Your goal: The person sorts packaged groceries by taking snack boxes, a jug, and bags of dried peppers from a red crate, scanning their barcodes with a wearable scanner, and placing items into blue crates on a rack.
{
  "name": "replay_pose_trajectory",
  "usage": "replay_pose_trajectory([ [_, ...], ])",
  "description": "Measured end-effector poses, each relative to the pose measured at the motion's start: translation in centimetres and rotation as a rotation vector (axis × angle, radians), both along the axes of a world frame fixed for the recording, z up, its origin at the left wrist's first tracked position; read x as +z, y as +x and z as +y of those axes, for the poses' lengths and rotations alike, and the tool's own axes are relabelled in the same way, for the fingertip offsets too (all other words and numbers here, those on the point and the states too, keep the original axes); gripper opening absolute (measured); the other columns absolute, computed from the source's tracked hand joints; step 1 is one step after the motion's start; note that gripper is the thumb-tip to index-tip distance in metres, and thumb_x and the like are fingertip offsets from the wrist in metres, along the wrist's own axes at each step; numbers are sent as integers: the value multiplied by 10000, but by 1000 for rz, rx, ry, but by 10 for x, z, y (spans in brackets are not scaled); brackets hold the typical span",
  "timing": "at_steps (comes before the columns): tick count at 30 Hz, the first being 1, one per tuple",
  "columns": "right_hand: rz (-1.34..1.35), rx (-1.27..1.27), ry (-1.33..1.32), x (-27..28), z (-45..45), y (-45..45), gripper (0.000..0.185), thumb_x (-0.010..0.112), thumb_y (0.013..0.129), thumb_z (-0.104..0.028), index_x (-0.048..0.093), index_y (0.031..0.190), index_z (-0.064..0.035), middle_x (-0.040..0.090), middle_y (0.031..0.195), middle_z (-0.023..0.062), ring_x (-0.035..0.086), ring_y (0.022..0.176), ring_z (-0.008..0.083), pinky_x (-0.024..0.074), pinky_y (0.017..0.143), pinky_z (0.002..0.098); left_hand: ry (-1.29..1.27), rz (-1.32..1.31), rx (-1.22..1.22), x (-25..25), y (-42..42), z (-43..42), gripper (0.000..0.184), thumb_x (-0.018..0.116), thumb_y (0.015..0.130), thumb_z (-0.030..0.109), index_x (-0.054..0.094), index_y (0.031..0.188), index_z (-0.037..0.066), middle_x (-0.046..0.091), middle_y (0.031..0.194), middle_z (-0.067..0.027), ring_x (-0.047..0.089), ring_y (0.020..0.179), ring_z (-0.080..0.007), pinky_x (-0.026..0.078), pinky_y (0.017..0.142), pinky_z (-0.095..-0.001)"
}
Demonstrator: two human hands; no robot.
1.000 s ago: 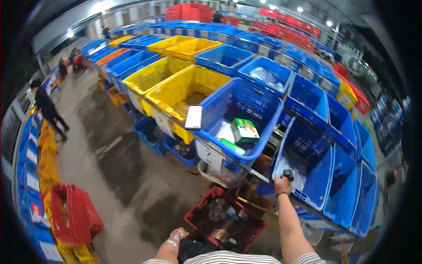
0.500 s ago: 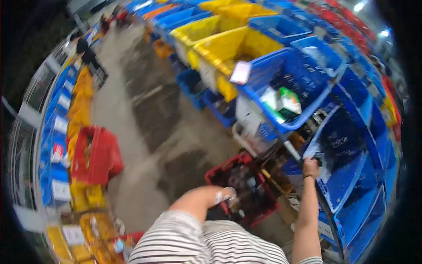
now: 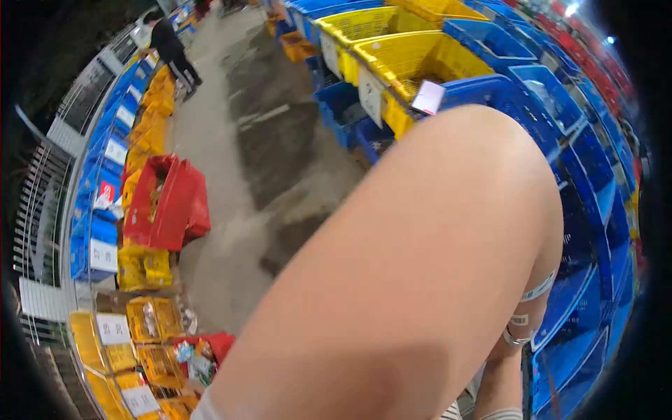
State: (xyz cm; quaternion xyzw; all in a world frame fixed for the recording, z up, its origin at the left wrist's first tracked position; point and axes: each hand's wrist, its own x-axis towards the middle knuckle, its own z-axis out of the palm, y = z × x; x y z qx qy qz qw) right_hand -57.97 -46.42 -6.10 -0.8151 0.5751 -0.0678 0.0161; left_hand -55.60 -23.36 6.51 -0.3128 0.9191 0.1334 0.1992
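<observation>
My raised left arm fills the middle of the view, elbow up. Its forearm bends down to a wrist with stuck-on labels and a silver bracelet. Just past the bracelet, a little of my left hand shows near my right forearm; its fingers are hidden. My right hand is out of sight behind the left arm. A phone with a pale screen lies at the corner between a yellow bin and a blue bin, which the elbow mostly covers.
Rows of blue and yellow bins run up the right. At left stand a red crate, small orange bins and labelled blue bins. A person in dark clothes stands farther up the aisle.
My left arm has risen and swung across to the right, covering the green box and the dark red crate. My right hand has gone out of sight. The view has turned left.
</observation>
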Motion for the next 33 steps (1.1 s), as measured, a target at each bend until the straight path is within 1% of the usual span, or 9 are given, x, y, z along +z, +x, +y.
replay_pose_trajectory([
  [9,16,69,97,10,7,-6,562,324,882,-500,616,987,-32,616,1025,234,600,929,400,467,826,477,-60,-181,55,79,71,68,351,536,834,286,542,1176,208,645,1014,-78,625,922,-269,494,789,-388],
  [13,-45,13,76,22,13,5,555,365,868,-505,666,895,-40,645,939,228,619,887,399,482,811,466,28,-55,836,145,177,133,272,514,831,218,561,1091,155,640,950,-88,628,889,-297,503,748,-394],
  [18,-50,49,189,57,32,2,595,344,878,-516,631,1001,-10,609,1058,238,588,983,391,457,868,462,-731,-535,1433,217,351,186,232,470,825,180,487,1036,85,648,925,-190,647,840,-345,520,666,-455],
  [19,-42,86,188,56,28,0,600,328,884,-516,629,1005,-11,611,1056,232,587,985,388,454,871,458,-907,-391,1625,228,370,203,319,480,816,187,451,1117,87,644,932,-198,632,870,-366,513,706,-468],
  [22,9,168,167,27,2,0,610,290,901,-510,630,1003,-13,616,1049,224,585,988,384,449,877,448,-932,-208,2089,243,375,252,494,561,811,293,406,1226,73,621,1028,-213,596,970,-367,482,825,-464],
  [26,39,196,154,25,1,0,629,253,914,-499,631,989,-2,615,1045,230,588,982,381,450,870,445,-606,-272,2109,139,376,297,489,573,775,308,507,1183,46,604,1066,-227,584,1004,-350,464,877,-432],
  [28,54,197,172,40,10,2,637,245,917,-492,630,974,12,611,1044,244,590,975,385,452,864,448,-379,-157,2134,63,358,312,411,577,721,326,635,998,27,614,1085,-182,584,1013,-329,467,880,-390],
  [31,67,186,173,32,7,0,639,251,913,-497,629,971,14,613,1029,251,595,961,392,455,854,455,9,147,2230,-46,317,325,394,590,714,353,674,926,32,645,983,-192,625,928,-308,487,805,-389],
  [33,81,173,164,31,4,2,635,259,909,-500,627,977,12,617,1018,251,597,951,396,457,847,464,39,143,2237,-113,272,327,336,583,733,321,680,912,54,654,976,-163,623,919,-314,484,805,-398],
])
